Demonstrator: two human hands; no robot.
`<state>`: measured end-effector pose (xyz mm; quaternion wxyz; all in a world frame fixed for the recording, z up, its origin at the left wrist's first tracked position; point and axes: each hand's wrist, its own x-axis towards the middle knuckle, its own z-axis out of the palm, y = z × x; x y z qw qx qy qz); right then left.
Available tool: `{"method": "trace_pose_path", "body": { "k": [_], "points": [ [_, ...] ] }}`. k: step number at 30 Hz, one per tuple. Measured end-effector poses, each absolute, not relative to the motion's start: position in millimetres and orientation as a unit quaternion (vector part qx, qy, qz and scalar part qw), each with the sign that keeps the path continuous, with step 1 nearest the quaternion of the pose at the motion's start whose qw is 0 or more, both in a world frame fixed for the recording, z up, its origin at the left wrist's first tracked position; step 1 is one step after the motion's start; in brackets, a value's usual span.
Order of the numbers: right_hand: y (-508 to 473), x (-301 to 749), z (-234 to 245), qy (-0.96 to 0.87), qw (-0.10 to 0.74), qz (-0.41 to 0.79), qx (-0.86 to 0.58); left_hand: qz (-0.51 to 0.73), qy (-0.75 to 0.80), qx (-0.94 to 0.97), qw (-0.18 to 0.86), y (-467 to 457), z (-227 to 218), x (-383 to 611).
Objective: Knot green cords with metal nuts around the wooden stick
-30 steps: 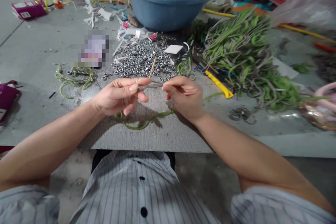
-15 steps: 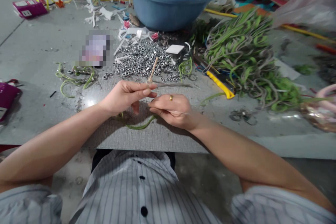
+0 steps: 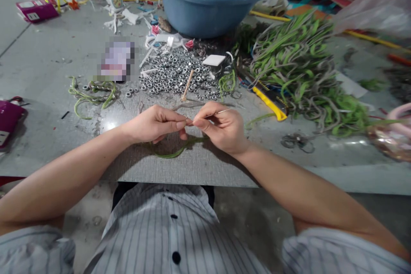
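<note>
My left hand is closed in a pinch, thumb against the fingers; something tiny shows at its fingertips, too small to name. Touching or almost touching those tips, my right hand pinches a thin wire, which slants up to the right across its fingers. Beneath both hands a green cord curves over the table, partly hidden by them. Grey cord lies just behind the fingers. Farther back spreads a heap of small metal nuts, with a thin wooden stick at its near side.
Behind the nuts stands a big blue basin. To the right are a yellow and black utility knife and a large tangle of green and grey cords. A phone and a cord strung with nuts lie left.
My right hand has moved up and slightly right, its fingertips now level with the left's. The left hand has lowered a little. The wire now slants up over the right fingers.
</note>
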<state>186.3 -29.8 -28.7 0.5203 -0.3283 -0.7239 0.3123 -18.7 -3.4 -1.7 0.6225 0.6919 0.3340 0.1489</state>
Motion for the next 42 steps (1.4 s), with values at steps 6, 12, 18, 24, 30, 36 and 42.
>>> {"method": "trace_pose_path", "body": {
  "k": [6, 12, 18, 24, 30, 36, 42],
  "points": [
    [-28, 184, -27, -0.664, 0.496, 0.456, -0.325, 0.119, 0.306, 0.708, 0.625, -4, 2, -21],
    [-25, 185, -26, -0.667, 0.458, 0.491, -0.323, 0.100, 0.261, 0.749, 0.601, -2, 6, -20],
    [-25, 184, -28, -0.652, 0.441, 0.529, -0.317, 0.102, 0.266, 0.703, 0.652, -4, 3, -17],
    [-21, 185, -31, -0.582, 0.496, 0.566, -0.308, 0.146, 0.286, 0.641, 0.697, -7, 2, -18],
    [-9, 193, -34, -0.489, 0.532, 0.610, -0.324, 0.152, 0.262, 0.601, 0.740, -5, 0, -21],
    [2, 203, -41, -0.455, 0.554, 0.601, -0.353, 0.228, 0.235, 0.539, 0.776, -4, -6, -23],
    [-6, 196, -36, -0.499, 0.533, 0.548, -0.407, 0.302, 0.219, 0.525, 0.765, 2, -12, -22]
  ]
}}
